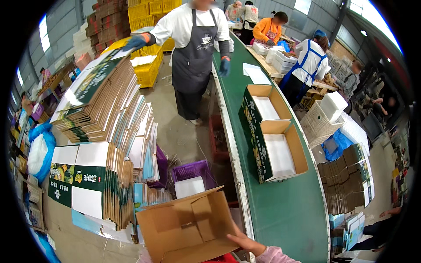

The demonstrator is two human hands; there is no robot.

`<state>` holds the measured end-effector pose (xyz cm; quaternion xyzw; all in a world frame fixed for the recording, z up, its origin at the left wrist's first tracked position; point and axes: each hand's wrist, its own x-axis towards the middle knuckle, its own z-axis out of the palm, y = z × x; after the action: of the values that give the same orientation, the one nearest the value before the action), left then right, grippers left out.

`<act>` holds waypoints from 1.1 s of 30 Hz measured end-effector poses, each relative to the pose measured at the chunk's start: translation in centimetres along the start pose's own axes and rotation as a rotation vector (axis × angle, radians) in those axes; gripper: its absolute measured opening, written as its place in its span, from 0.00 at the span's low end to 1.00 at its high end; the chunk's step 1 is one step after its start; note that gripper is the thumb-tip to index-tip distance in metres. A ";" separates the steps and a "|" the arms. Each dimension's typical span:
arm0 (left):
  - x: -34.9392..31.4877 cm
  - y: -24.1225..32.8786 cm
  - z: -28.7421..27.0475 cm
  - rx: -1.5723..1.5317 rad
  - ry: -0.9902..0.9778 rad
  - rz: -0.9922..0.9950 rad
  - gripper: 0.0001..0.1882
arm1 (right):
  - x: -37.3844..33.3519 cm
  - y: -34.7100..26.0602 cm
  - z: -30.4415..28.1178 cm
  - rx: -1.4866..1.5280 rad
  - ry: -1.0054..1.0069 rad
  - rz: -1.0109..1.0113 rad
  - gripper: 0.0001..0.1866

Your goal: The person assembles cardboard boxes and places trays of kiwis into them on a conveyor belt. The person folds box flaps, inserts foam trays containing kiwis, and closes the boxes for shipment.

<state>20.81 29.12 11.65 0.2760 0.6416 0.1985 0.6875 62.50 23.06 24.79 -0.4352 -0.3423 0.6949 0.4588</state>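
Note:
An opened brown cardboard box (175, 228) tilts in front of me at the lower edge, its bare inside and folded bottom flaps facing up. My right hand (245, 242), in a pink sleeve, grips its right wall, fingers at the rim. Only a scrap of pink sleeve (144, 255) shows at the box's lower left; my left hand is hidden behind the cardboard. Just right of my right hand runs a green conveyor belt (287, 215). On it stand two open printed boxes, a nearer one (259, 160) and a farther one (248, 111), both with white bottoms inside.
Tall stacks of flattened printed cartons (105, 101) rise at the left. A purple crate (206, 168) stands beyond my box. A co-worker in a dark apron (193, 61) stands between stacks and belt, one gloved hand on the cartons. More people work at tables across the belt.

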 end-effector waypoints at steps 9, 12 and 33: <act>5.2 2.4 1.5 0.143 0.009 0.443 0.33 | -2.1 7.5 -3.3 0.319 -0.018 0.160 0.39; 7.0 0.3 3.4 0.177 0.025 0.538 0.33 | -4.4 10.6 -4.0 0.418 0.280 0.461 0.20; -15.3 -27.8 -24.6 -0.174 0.362 0.063 0.41 | -7.7 13.5 32.1 -0.005 -0.055 0.517 0.29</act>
<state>-7.36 1.19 5.23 0.1953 0.7264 0.3209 0.5756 29.99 8.78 27.61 -0.4903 -0.2339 0.7998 0.2552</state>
